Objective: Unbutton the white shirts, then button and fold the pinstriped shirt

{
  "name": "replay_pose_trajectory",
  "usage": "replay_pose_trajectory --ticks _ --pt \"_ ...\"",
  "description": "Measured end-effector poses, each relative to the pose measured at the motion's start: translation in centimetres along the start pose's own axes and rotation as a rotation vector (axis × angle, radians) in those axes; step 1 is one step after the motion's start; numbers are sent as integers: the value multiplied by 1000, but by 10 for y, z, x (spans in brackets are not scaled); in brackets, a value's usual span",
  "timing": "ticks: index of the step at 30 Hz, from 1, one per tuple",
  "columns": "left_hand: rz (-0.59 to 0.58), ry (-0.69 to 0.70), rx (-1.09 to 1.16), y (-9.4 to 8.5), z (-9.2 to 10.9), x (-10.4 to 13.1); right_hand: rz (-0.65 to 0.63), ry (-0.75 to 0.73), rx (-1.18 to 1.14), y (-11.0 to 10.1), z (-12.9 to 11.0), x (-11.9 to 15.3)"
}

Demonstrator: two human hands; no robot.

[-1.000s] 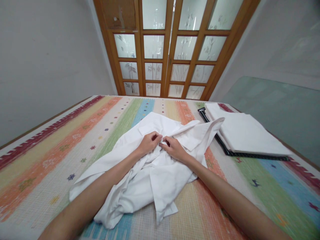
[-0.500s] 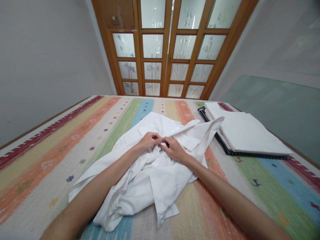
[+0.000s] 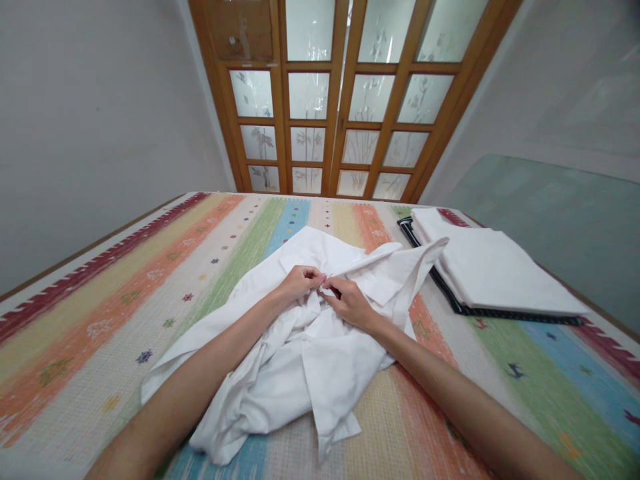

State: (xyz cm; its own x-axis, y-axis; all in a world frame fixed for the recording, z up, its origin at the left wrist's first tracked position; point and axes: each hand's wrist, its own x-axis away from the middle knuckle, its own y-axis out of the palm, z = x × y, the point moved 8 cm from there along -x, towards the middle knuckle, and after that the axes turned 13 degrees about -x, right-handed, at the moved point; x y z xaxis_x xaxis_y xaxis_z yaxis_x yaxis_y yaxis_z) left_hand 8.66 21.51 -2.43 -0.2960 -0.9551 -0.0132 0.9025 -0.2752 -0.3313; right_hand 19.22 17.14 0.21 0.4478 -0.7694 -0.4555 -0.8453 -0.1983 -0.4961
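Note:
A crumpled white garment (image 3: pixel 280 380), shirt-like with loose flaps, lies spread in front of me on the striped cloth. My left hand (image 3: pixel 301 281) pinches its fabric near the middle, thumb and fingers pressed together. Right beside it, my right hand (image 3: pixel 346 300) pinches the same spot, the fingertips of both hands nearly meeting. Whatever small detail sits between the fingertips is too small to make out. One stiff flap of the garment rises to the right of my right hand.
At the right lies a folded stack of white cloth (image 3: pixel 500 270) on a black-and-white folded piece (image 3: pixel 457 303). A striped, patterned cover (image 3: pixel 165 293) spreads over the table. Beyond stand wooden doors with glass panes (image 3: pixel 333 127); a pale greenish panel (image 3: pixel 555 207) is at the right.
The view has shifted very slightly. Both hands stay at the same spot on the garment, with only a small movement of the fingers.

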Motion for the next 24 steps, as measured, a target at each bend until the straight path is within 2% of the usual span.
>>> replay_pose_trajectory --ticks 4,10,14,16,18,20,22,24 --pt "109 62 -49 -12 5 1 7 -56 58 -9 -12 1" --pt "352 124 -152 -67 15 16 0 8 320 -41 -20 7" --pt "410 128 -232 -91 22 35 -90 126 452 -58 -20 13" --pt "386 141 -276 -91 28 44 -135 153 476 -62 -26 12" --pt "314 163 -320 -85 36 54 -188 156 438 -62 -32 8" --pt "192 196 -383 -73 46 63 -157 129 345 -64 -40 -1" --pt "43 233 -472 -57 57 74 -71 58 253 -68 -46 -13" --pt "-88 274 -584 -42 67 85 -61 -20 212 -65 -48 -24"
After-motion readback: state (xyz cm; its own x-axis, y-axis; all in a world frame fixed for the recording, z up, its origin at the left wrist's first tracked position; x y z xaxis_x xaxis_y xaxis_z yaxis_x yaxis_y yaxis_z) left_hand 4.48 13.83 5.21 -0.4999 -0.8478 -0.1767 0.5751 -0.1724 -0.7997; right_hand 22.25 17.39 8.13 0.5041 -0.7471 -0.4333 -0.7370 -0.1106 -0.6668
